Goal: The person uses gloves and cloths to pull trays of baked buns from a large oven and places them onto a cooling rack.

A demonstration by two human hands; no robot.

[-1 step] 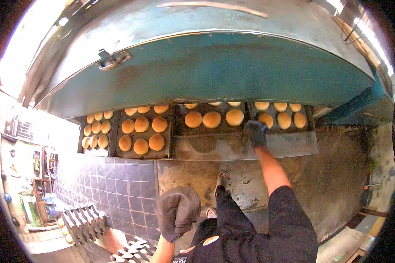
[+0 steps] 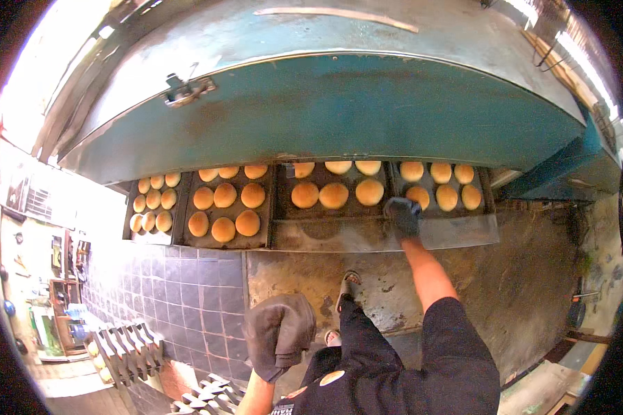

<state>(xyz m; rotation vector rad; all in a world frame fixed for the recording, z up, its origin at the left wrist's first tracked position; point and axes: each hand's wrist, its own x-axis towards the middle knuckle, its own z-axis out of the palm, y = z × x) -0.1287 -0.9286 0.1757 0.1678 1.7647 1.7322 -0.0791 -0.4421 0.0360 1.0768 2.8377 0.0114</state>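
My right hand (image 2: 403, 216) is in a dark glove, reaching to the oven mouth. Its fingers close on the near rim of a black baking tray (image 2: 432, 202), where the two right-hand trays meet; their tips are partly hidden. Round golden buns (image 2: 447, 197) sit in rows on that tray. Larger buns (image 2: 333, 196) lie on the tray (image 2: 349, 207) to its left. My left hand is at my waist, hidden within a thick, dark, folded cloth (image 2: 280, 332) that it holds.
Two more trays of buns (image 2: 223, 195) stand at the left of the oven mouth. A teal oven hood (image 2: 325, 111) overhangs all the trays, above a metal ledge (image 2: 450, 232). Metal racks (image 2: 128, 353) stand at lower left, beside dark floor tiles (image 2: 194, 297).
The two right-hand trays have slid slightly toward me, and my right hand has come back a little with them. The left trays and my left hand are about the same.
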